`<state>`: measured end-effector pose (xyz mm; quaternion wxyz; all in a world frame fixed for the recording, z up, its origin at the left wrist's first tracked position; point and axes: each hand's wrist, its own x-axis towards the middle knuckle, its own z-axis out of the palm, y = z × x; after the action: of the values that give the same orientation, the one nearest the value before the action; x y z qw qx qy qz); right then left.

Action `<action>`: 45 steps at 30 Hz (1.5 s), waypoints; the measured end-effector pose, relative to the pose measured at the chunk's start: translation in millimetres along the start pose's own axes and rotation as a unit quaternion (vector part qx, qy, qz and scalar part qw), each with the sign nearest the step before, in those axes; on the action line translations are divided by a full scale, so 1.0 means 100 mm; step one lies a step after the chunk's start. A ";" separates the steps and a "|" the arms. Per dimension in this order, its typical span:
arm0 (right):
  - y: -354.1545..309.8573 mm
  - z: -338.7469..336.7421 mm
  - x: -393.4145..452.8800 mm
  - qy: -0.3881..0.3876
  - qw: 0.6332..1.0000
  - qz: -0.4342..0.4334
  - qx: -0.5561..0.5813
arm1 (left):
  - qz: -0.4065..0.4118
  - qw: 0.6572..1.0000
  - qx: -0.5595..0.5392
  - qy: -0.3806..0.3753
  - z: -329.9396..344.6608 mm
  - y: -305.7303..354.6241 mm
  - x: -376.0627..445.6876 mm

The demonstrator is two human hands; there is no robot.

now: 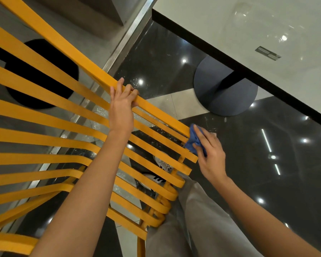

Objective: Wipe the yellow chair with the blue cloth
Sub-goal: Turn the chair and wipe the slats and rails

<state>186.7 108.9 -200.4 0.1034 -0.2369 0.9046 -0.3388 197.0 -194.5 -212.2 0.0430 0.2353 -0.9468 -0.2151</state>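
1. Yellow chair [44, 115]: a slatted metal chair filling the left and centre of the view, its slats fanning out from lower right to left, with open gaps between them showing the floor.
2. Left hand [121, 110]: fingers curled over the top slat's edge, gripping it about midway along.
3. Blue cloth [195, 140]: bunched against the right ends of the upper slats, at the chair's outer edge.
4. Right hand [210, 154]: holds the cloth, fingers together and curled round it; the thumb's position looks tucked behind the fabric, though that is hard to tell.
5. White table [267, 25]: upper right, dark edge running diagonally, its round dark base [224, 89] standing well apart from the chair.
6. Glossy black floor [295, 164]: open room lies right of the chair, between it and the table base.
7. Grey trousers [193, 229] and a shoe [161, 162] show just beside the chair's lower right edge.
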 end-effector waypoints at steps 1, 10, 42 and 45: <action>-0.09 0.04 0.13 -0.013 0.999 -0.017 -0.030 | 0.001 1.000 0.000 0.001 0.01 0.00 0.00; -0.97 0.66 1.23 -0.133 0.984 -0.021 -0.119 | 0.030 1.000 0.005 -0.003 -0.03 -0.09 0.05; 0.16 0.04 0.05 0.063 0.820 0.474 0.314 | -0.022 0.999 -0.034 -0.019 -0.14 0.17 -0.02; 0.25 -0.01 0.24 0.082 0.733 0.580 0.345 | -0.032 0.998 -0.046 -0.023 -0.19 0.23 -0.05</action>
<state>156.8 113.7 -216.8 0.2798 0.4141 0.6924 -0.5204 195.3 -181.0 -184.6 0.0254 0.2588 -0.9285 -0.2651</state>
